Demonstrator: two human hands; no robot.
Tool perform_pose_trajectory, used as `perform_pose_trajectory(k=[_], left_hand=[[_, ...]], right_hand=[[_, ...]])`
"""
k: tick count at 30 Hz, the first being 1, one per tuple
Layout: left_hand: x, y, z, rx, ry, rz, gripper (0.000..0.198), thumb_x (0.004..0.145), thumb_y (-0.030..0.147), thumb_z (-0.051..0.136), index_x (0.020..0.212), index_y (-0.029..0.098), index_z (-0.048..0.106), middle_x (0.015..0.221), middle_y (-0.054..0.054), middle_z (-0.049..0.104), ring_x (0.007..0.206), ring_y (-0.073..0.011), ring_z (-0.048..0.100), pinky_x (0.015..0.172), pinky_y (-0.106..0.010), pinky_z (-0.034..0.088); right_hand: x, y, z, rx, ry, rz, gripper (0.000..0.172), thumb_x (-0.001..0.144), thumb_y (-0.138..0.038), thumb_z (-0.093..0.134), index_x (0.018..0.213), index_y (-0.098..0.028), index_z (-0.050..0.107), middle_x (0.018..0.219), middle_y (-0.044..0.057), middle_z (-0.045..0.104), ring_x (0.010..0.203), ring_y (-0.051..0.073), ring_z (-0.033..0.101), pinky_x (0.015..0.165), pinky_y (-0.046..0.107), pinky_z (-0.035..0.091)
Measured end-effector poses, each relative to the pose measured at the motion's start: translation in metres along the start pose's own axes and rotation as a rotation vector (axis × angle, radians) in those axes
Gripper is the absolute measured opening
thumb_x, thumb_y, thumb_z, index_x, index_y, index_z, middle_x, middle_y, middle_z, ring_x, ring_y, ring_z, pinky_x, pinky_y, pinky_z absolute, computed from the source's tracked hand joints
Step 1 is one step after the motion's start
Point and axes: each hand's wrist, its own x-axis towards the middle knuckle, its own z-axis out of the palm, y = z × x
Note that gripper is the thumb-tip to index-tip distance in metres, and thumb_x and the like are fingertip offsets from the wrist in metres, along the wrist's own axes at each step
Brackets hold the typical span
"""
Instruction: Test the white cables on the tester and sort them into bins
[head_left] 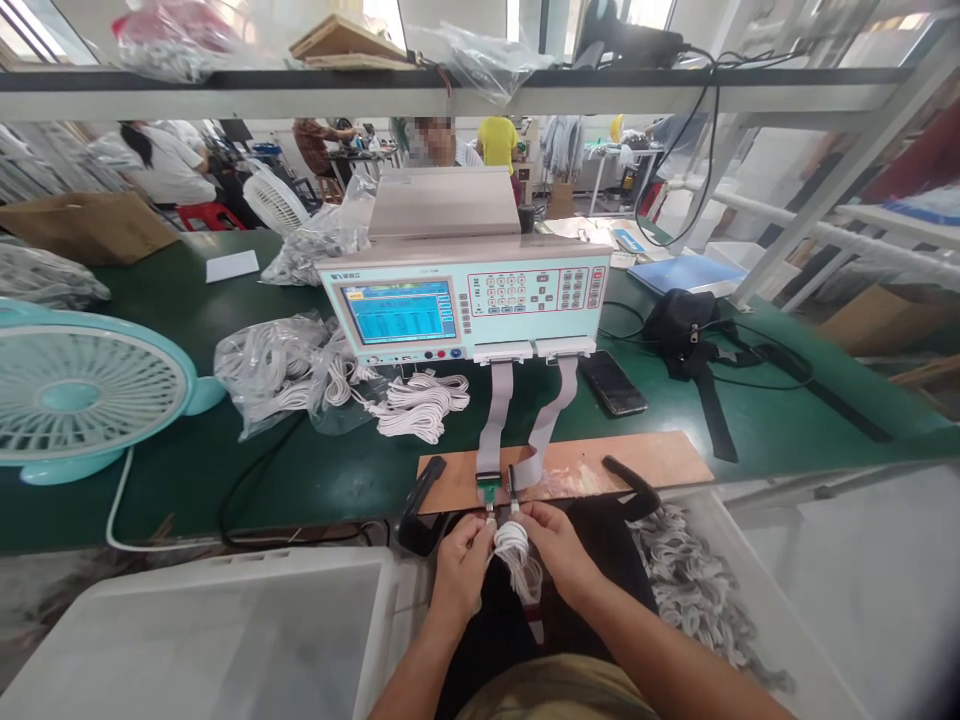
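A coiled white cable (512, 545) hangs between my two hands, above my lap. My left hand (463, 558) pinches one plug end of it, right at a small green circuit board (490, 490). With thumb and fingers closed, my right hand (551, 538) grips the other end at a second connector on the right. Whether the plugs are fully seated I cannot tell. Two grey ribbon cables (495, 415) run from these connectors up to the front of a cable tester (465, 300) with a lit blue screen. Both connectors lie on a copper-coloured board (615, 465) at the table edge.
Bundled white cables (424, 405) and a plastic bag (266, 365) of them lie left of the ribbons. A turquoise fan (75, 395) stands far left. To the right are a phone (613, 383) and a black bag (679, 325). A bin of cables (697, 600) sits below right.
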Motion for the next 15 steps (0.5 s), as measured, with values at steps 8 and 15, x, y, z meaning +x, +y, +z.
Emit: perform_pose_trajectory(k=[8,15], left_hand=[[-0.006,-0.007,0.017,-0.265,0.167,-0.160,0.030,0.079,0.044,0.056,0.069,0.015,0.058,0.056,0.004,0.044,0.051,-0.0076,0.035,0.046,-0.018,0.029],[-0.007,-0.009,0.028,-0.404,0.276,-0.146,0.030,0.074,0.044,0.062,0.069,0.014,0.060,0.059,0.003,0.050,0.053,-0.0083,0.042,0.050,-0.019,0.035]], right_hand=[[0.001,-0.001,-0.001,-0.009,-0.027,-0.031,0.033,0.066,-0.045,0.070,0.067,-0.014,0.058,0.062,-0.001,0.056,0.061,0.012,0.046,0.061,0.024,0.036],[0.004,0.004,-0.004,-0.019,-0.049,-0.058,0.031,0.067,-0.043,0.070,0.066,-0.015,0.058,0.061,-0.002,0.055,0.061,0.012,0.046,0.063,0.024,0.036]])
